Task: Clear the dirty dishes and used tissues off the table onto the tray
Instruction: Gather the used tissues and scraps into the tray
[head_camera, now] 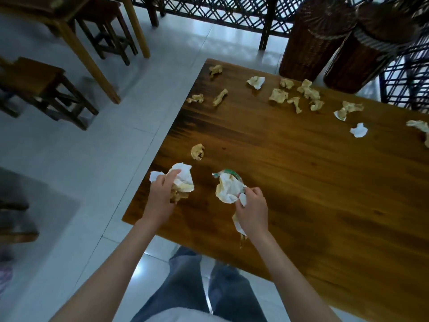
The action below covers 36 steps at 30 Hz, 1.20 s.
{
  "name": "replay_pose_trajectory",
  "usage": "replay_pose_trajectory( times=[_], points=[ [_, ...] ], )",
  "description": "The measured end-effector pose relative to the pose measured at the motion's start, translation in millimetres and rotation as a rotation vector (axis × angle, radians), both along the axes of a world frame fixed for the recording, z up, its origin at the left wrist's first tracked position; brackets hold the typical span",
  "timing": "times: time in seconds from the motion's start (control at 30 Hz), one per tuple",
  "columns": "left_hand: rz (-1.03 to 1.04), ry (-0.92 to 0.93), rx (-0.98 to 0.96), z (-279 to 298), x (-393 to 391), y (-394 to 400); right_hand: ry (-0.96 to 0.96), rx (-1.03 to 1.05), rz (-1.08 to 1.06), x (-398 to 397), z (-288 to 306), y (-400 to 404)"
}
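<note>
My left hand (160, 198) grips a bunch of crumpled white and stained tissues (183, 181) above the near left corner of the brown wooden table (290, 173). My right hand (251, 209) holds another wad of tissues with a green-edged wrapper (228, 188), and more tissue hangs below the palm. A single stained tissue (197, 151) lies just beyond my left hand. Several more used tissues (304, 92) are scattered along the far side of the table. No tray and no dishes are in view.
Two dark wicker baskets (313, 40) stand on the floor beyond the table's far edge, next to a lattice screen (232, 10). Wooden stools (44, 89) and another table (76, 26) stand on the tiled floor to the left. My legs are at the table's near edge.
</note>
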<state>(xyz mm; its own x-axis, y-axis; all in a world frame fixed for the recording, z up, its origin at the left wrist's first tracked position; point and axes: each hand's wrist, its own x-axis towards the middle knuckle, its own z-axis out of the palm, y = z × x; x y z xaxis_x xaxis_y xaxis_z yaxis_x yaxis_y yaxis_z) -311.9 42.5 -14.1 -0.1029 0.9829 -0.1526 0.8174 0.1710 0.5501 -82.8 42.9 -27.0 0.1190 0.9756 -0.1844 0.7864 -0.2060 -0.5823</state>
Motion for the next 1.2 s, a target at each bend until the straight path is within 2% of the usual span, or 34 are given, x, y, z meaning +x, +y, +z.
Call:
replay_pose_trajectory(
  times=[0.2, 0.37, 0.53, 0.77, 0.87, 1.0, 1.2],
  points=[
    [-0.122, 0.120, -0.062, -16.6, -39.0, 13.2, -0.005, 0.000, -0.096, -28.2, 6.8, -2.9],
    [-0.316, 0.267, -0.167, -27.4, -56.2, 21.2, -0.048, -0.007, -0.199, -46.7, 6.6, -6.1],
    [-0.401, 0.397, -0.335, -30.3, -57.1, 23.6, -0.059, -0.035, -0.248, -58.7, 2.0, -5.2],
    [-0.451, 0.482, -0.377, -35.7, -45.7, 37.5, -0.072, -0.046, -0.288, -74.1, 0.0, -1.1],
    [-0.467, 0.428, -0.382, -40.8, -48.9, 40.0, -0.069, -0.052, -0.287, -79.4, 0.3, 0.9],
    [-0.491, 0.371, -0.252, -44.3, -55.1, 41.9, -0.075, -0.059, -0.293, -81.3, 1.5, 4.8],
    [-0.426, 0.139, -0.228, -45.8, -53.9, 43.0, -0.087, -0.059, -0.314, -87.9, 3.2, 3.7]
  ],
)
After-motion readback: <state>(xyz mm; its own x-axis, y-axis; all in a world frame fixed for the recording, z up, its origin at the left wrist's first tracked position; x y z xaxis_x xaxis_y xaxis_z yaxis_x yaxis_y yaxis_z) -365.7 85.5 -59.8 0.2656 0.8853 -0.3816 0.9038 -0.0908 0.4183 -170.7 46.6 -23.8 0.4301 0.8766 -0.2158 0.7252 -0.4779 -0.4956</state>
